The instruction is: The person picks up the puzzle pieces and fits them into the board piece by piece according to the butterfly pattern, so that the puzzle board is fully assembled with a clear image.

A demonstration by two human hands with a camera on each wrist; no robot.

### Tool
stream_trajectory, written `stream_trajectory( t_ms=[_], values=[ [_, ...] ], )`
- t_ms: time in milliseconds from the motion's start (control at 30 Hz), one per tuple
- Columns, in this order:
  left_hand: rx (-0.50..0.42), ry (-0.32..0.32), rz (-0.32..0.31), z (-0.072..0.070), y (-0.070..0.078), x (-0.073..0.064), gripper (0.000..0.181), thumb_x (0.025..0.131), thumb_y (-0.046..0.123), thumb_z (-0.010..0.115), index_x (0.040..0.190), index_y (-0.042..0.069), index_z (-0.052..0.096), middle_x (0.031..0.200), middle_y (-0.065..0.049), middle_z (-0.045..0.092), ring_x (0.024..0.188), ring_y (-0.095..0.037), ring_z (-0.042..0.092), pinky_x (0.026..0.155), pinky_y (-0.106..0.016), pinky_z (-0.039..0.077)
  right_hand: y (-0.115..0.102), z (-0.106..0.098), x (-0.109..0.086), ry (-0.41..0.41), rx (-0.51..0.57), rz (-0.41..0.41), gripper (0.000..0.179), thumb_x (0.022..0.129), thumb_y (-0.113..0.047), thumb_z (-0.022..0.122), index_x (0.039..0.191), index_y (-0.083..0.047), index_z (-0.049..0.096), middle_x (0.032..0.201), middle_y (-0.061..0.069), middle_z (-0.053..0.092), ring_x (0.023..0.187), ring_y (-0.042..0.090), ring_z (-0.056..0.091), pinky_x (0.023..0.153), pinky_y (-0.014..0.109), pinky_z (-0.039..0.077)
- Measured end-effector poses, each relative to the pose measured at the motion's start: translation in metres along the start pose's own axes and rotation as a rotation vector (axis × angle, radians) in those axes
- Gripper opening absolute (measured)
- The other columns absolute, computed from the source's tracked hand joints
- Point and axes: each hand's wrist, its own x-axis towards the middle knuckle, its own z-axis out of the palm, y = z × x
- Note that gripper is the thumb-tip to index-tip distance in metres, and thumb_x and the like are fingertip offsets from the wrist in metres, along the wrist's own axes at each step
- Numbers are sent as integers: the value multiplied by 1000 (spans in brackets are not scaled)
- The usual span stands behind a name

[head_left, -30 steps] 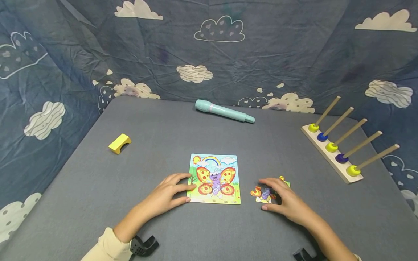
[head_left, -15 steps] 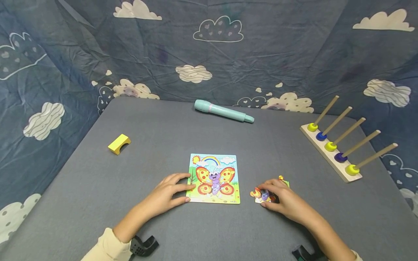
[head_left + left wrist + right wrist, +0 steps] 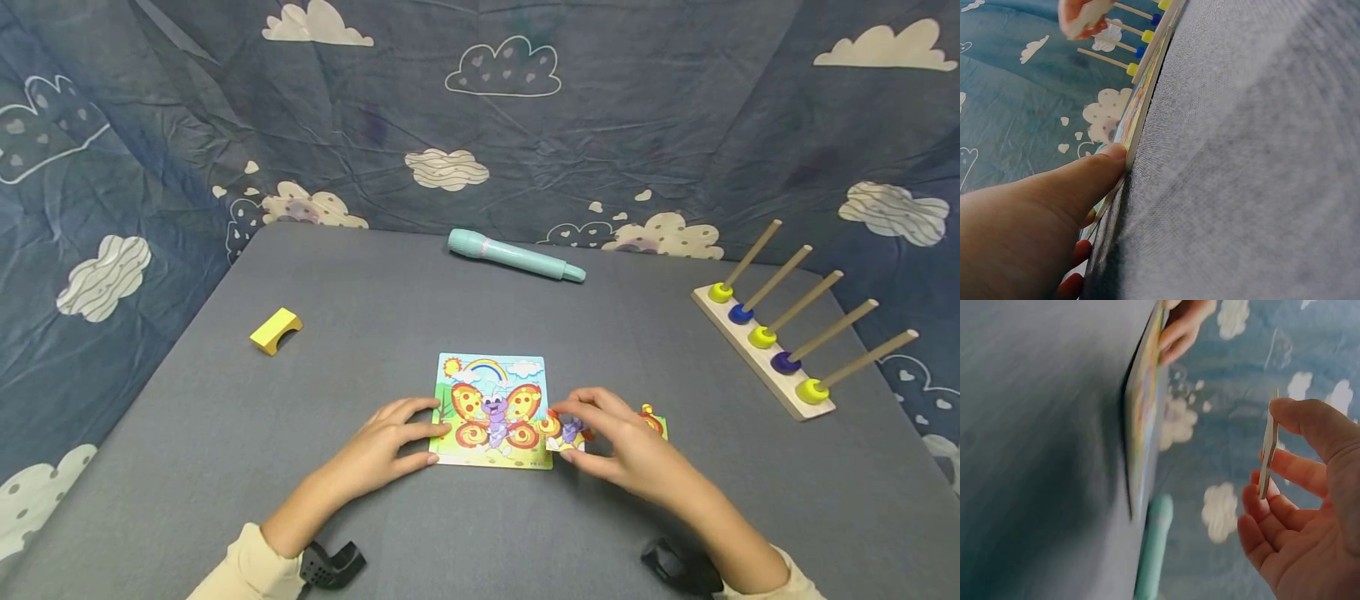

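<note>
A square butterfly puzzle board point(image 3: 491, 454) lies flat on the table in the head view. My left hand point(image 3: 393, 437) rests at its left side, fingertips on the picture and thumb point(image 3: 1107, 161) against the board's edge. Between thumb and fingers, my right hand point(image 3: 626, 442) pinches a puzzle piece point(image 3: 567, 433) printed with purple, orange and white. In the head view this piece overlaps the board's right edge; the right wrist view shows the thin piece point(image 3: 1268, 450) edge-on, raised above the table. Another puzzle piece point(image 3: 658, 423) lies behind the right hand, partly hidden by it.
A pale green microphone-shaped toy point(image 3: 517, 256) lies at the back of the grey table point(image 3: 360, 317). At the left is a yellow arch block point(image 3: 275, 329). On the right stands a wooden peg rack point(image 3: 765, 358) with yellow and blue rings. A cloud-print cloth point(image 3: 375, 108) hangs behind.
My right hand has gripped the puzzle piece, lifted it and carried it left to the board's right edge. The other piece stays on the table. My left hand has not moved.
</note>
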Motion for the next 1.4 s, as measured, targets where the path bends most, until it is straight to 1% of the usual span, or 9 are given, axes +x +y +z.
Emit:
stream_trajectory(
  t_ms=[100,267,400,567,733,867,1100,1267,1400],
  values=[
    [1,2,3,0,0,0,37,82,36,64,117,25,62,132,-1,43,120,-21,36,97,-44,29,-6,11,12,-1,8,-43,43,72,-14,74,112,-11,60,107,-1,51,94,14,48,76,29,43],
    [13,11,11,0,0,0,36,82,36,64,117,25,62,132,-1,43,121,-21,36,97,-45,28,-8,37,26,-53,-2,-38,43,72,-20,74,112,-12,61,105,-3,52,91,13,47,77,34,40],
    [26,19,16,1,0,0,36,82,35,64,117,24,62,131,-1,43,121,-22,36,97,-45,28,-6,57,30,-105,-45,-28,43,72,-21,74,111,-10,62,103,0,53,89,14,48,78,36,38],
    [41,44,21,2,3,1,35,82,33,64,115,22,63,129,-3,45,121,-22,36,97,-45,28,-2,71,32,-134,-100,-18,43,73,-25,74,111,-8,63,98,1,52,84,13,47,74,33,39],
    [54,46,25,5,7,2,35,83,31,63,116,18,62,130,0,46,123,-21,34,98,-44,27,2,75,33,-142,-80,-10,43,75,-28,73,112,-8,63,96,-2,50,79,10,42,69,28,37],
    [57,27,64,8,9,3,38,85,33,60,119,15,58,127,2,47,123,-17,35,101,-41,25,2,77,35,-158,-55,2,41,76,-28,72,112,-10,64,97,-4,50,83,11,42,71,28,36],
    [125,-15,132,12,11,3,45,88,42,53,130,27,50,130,-4,42,123,-23,32,102,-47,19,1,78,37,-189,-32,67,39,74,-27,74,110,-14,65,102,-3,51,93,14,45,80,36,37],
    [135,-31,126,12,12,2,43,88,42,52,129,29,51,132,-4,40,125,-23,30,102,-47,18,1,78,37,-180,-41,90,41,71,-31,74,109,-17,67,98,-5,49,93,14,43,80,36,33],
    [131,-35,121,13,12,3,42,89,40,53,129,29,51,132,-4,41,125,-23,30,102,-46,18,0,73,35,-199,-59,99,44,73,-37,72,112,-18,66,101,-3,49,95,15,43,81,36,30]
  ],
)
